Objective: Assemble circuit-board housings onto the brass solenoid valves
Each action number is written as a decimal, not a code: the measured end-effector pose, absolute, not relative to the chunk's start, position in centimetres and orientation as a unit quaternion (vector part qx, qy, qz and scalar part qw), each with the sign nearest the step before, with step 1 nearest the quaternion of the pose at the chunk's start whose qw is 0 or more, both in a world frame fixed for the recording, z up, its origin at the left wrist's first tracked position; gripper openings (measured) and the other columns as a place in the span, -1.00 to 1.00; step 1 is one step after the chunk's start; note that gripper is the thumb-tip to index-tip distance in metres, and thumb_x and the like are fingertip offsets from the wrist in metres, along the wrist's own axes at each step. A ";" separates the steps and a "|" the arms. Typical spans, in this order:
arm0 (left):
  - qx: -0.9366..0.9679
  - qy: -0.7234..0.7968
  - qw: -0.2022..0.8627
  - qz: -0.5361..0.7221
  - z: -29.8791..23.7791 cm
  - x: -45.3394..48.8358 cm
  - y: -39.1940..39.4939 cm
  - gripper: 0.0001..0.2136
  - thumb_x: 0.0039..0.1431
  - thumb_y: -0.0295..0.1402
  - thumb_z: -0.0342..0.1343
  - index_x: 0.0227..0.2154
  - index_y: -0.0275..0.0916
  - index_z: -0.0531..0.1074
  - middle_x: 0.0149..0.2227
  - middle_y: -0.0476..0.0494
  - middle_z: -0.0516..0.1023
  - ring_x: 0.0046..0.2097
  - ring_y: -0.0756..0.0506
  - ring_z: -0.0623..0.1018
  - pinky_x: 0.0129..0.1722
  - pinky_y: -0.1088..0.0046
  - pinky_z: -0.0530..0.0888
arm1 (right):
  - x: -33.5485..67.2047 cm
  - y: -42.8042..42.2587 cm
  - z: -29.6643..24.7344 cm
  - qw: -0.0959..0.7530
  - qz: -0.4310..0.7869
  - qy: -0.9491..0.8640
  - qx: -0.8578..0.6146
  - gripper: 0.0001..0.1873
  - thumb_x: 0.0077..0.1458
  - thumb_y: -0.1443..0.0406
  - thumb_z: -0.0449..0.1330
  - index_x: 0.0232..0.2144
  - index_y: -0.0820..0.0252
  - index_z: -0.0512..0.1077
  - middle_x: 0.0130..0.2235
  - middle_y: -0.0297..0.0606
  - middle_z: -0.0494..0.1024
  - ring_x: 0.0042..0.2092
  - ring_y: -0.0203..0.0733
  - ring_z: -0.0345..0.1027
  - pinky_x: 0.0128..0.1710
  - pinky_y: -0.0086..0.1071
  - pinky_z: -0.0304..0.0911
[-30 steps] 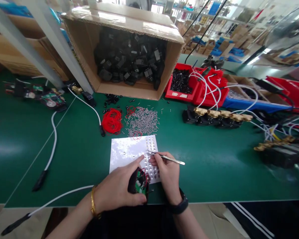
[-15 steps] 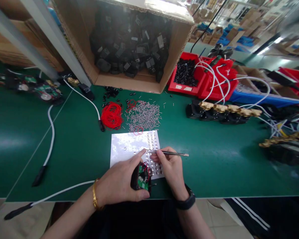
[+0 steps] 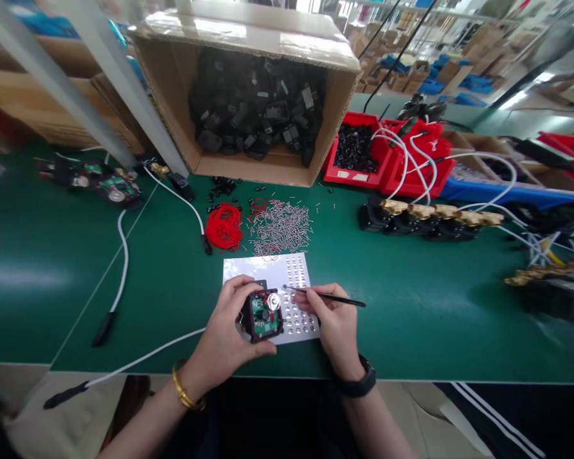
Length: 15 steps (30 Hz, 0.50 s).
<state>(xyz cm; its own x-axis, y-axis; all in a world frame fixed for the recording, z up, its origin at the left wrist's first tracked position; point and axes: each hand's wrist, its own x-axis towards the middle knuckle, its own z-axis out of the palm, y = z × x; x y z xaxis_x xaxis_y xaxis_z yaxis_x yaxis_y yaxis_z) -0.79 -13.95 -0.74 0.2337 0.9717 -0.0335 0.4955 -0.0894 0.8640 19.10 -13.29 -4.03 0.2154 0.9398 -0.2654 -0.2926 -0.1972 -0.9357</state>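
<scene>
My left hand (image 3: 229, 322) is closed around a black housing, its open face turned up to show a green circuit board (image 3: 264, 319), red wires and a round silver part (image 3: 273, 301). In my right hand (image 3: 337, 319) is a pair of dark tweezers (image 3: 337, 297), pinched between thumb and fingers. Their tip points left, close to the board's upper right; a small piece seems to be at it, too small to name. Beneath both hands lies a white sheet (image 3: 232, 268) with rows of small round metal discs (image 3: 295, 271) along its right side.
Behind the sheet lie a heap of small metal pins (image 3: 282, 226) and a bundle of red wire (image 3: 224, 227). A cardboard box (image 3: 249, 167) of black housings stands farther back. Red bins (image 3: 351, 171) and black units with brass fittings (image 3: 425, 210) are at right. White cables (image 3: 143, 354) lie at left.
The housing has tilted in my left hand, so the board faces up more and the silver part shows. The tweezers have turned slightly, their tip still over the sheet. The view has shifted.
</scene>
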 end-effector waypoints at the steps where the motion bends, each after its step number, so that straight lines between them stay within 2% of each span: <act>1: 0.670 0.548 0.394 0.310 -0.9 -0.8 -14.1 -0.35 -0.23 -0.12 0.35 -0.05 -0.19 0.25 0.09 -0.27 0.12 0.14 -0.29 0.22 0.14 0.12 0.23 | 19.3 -13.4 -3.6 0.574 0.572 -0.265 -0.523 -0.73 -0.05 0.23 0.33 -0.38 0.21 0.32 -0.39 -0.20 0.58 -0.36 -0.18 0.50 -0.38 -0.45 0.41; 4: 0.658 0.553 0.383 0.337 -1.8 -0.7 -14.6 -0.37 -0.20 -0.23 0.36 -0.03 -0.18 0.23 0.11 -0.27 0.11 0.17 -0.29 0.18 0.16 0.11 0.20 | 19.6 -13.9 -1.7 0.579 0.653 -0.175 -0.456 -0.73 -0.07 0.22 0.34 -0.36 0.17 0.36 -0.34 -0.20 0.59 -0.30 -0.20 0.50 -0.37 -0.50 0.40; 6: 0.652 0.547 0.385 0.357 -2.3 -0.8 -14.9 -0.37 -0.17 -0.31 0.35 0.00 -0.16 0.21 0.10 -0.24 0.14 0.16 -0.26 0.21 0.16 0.12 0.20 | 19.2 -14.2 -0.6 0.558 0.700 -0.156 -0.417 -0.76 -0.06 0.21 0.33 -0.38 0.16 0.37 -0.34 -0.20 0.59 -0.24 -0.18 0.49 -0.30 -0.46 0.40; 10: 0.636 0.547 0.379 0.392 -2.6 -0.9 -15.5 -0.28 -0.09 -0.42 0.28 0.12 -0.08 0.06 0.11 -0.17 0.19 0.14 -0.19 0.26 0.18 0.15 0.19 | 17.3 -14.8 0.0 0.558 0.709 -0.166 -0.398 -0.76 -0.10 0.23 0.36 -0.46 0.20 0.38 -0.34 -0.21 0.58 -0.22 -0.19 0.46 -0.15 -0.39 0.35; 15: 0.637 0.550 0.349 0.413 -3.1 -1.3 -16.2 -0.41 -0.04 -0.42 0.25 0.07 -0.04 0.18 0.09 -0.12 0.24 0.14 -0.19 0.26 0.20 0.13 0.15 | 15.4 -15.4 -1.0 0.565 0.705 -0.163 -0.396 -0.78 -0.14 0.27 0.39 -0.49 0.23 0.42 -0.35 -0.20 0.57 -0.28 -0.25 0.44 -0.15 -0.40 0.32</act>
<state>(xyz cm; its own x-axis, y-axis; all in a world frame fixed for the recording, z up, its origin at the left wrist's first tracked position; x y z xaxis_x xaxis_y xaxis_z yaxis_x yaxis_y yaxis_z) -1.32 -16.24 -3.06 0.0541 0.9885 0.1414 0.4122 -0.1511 0.8985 15.37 -15.41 -1.00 -0.0476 0.9265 -0.3732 -0.6683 -0.3072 -0.6775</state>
